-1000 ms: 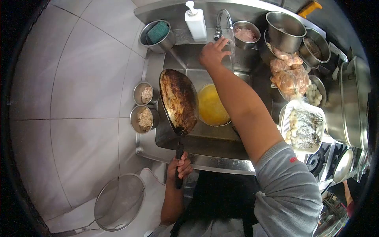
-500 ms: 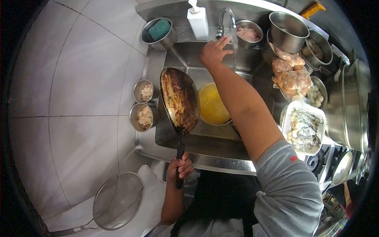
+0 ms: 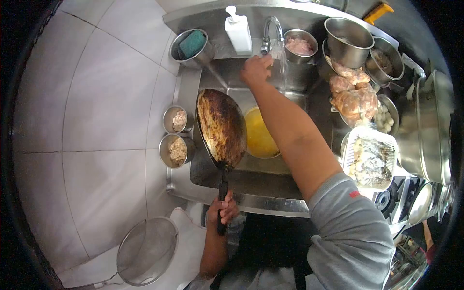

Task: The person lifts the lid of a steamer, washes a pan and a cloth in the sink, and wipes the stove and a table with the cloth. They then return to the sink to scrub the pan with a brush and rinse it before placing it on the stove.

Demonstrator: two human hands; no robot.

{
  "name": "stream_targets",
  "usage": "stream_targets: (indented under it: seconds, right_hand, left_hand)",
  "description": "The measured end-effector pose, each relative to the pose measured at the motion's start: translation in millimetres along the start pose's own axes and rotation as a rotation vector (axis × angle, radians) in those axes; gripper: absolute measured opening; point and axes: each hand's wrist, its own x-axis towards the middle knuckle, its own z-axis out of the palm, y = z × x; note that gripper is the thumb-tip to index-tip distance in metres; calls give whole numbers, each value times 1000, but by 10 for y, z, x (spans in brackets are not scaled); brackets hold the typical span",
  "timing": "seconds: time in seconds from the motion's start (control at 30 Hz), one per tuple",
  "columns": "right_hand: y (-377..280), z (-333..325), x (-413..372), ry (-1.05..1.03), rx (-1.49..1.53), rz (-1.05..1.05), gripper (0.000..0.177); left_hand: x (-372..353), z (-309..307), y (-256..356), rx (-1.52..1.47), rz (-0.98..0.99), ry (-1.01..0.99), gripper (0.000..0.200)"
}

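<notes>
My left hand (image 3: 223, 211) is wrapped round the black handle of a frying pan (image 3: 221, 128). The pan is tilted over the left part of the sink (image 3: 270, 199), its scorched brown and black underside facing me. Just below the faucet (image 3: 273, 25), my right hand (image 3: 256, 70) reaches forward with bent fingers slightly apart, and nothing shows in it. A stream of water runs down beside that hand from the spout. Behind the pan, in the sink, stands a round vessel with yellow liquid (image 3: 261, 137), partly hidden by the pan and my right forearm.
Two small cups of pale meat (image 3: 178, 151) stand on the left rim. At the back are a cup with a green sponge (image 3: 192, 44), a white pump bottle (image 3: 238, 36) and a meat bowl (image 3: 299, 47). Bagged meat (image 3: 355, 100) and a white tray (image 3: 369, 157) line the right. A strainer (image 3: 148, 251) lies lower left.
My right hand has drawn back slightly from the faucet, and its spread fingers have bent. The left hand still holds the pan, which sits a little lower in the picture as the view shifted.
</notes>
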Motion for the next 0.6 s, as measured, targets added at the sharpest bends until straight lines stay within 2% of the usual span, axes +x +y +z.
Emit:
stream_targets:
  seconds: [0.03, 0.1, 0.13, 0.2, 0.27, 0.3, 0.33, 0.37, 0.4, 0.43, 0.47, 0.5, 0.53, 0.57, 0.6]
  right_hand:
    - [-41, -30, 18, 4, 1, -3, 54]
    - [-112, -146, 61, -94, 307, 11, 60]
    - [-159, -262, 85, -94, 303, 8, 60]
    - [-211, -483, 179, -156, 534, 257, 62]
    - [-65, -45, 438, -181, 474, 119, 61]
    - [-88, -118, 335, -254, 357, -46, 59]
    - [-38, -103, 201, -443, 568, 20, 72]
    - [-53, -498, -82, -604, 655, -100, 62]
    - [-23, -595, -369, -705, 895, -111, 55]
    - [17, -1048, -761, -676, 870, -15, 55]
    - [186, -1375, -1092, -706, 1071, 45, 57]
    - [429, -1446, -1264, -811, 1069, -75, 56]
    - [668, -1761, -1533, -665, 1000, -65, 51]
    - [920, -1761, -1690, -755, 1044, -71, 50]
    - [1149, -2156, -1824, -874, 1004, -16, 50]
  left_hand:
    - [2, -8, 4, 1, 2, -4, 12]
    - [1, -9, -5, -20, -47, -55, 11]
    - [-2, 17, -26, -24, -46, -57, 11]
    - [-20, 77, -80, -101, -42, 13, 9]
    - [-25, -48, -132, -138, -49, -32, 7]
    - [6, -84, -156, -175, -52, -77, 6]
    - [-1, 100, -164, -69, -11, -51, 9]
    - [15, 28, -206, -144, -19, -130, 11]
    - [11, -53, -261, -221, -30, -203, 14]
    - [14, -21, -311, -195, 4, -246, 16]
    - [17, 35, -374, -173, 35, -290, 19]
    - [34, 89, -449, -165, 37, -300, 18]
    - [55, 156, -524, -154, 35, -308, 17]
    - [73, 198, -608, -154, 17, -347, 16]
    - [113, 227, -704, -153, 4, -387, 14]
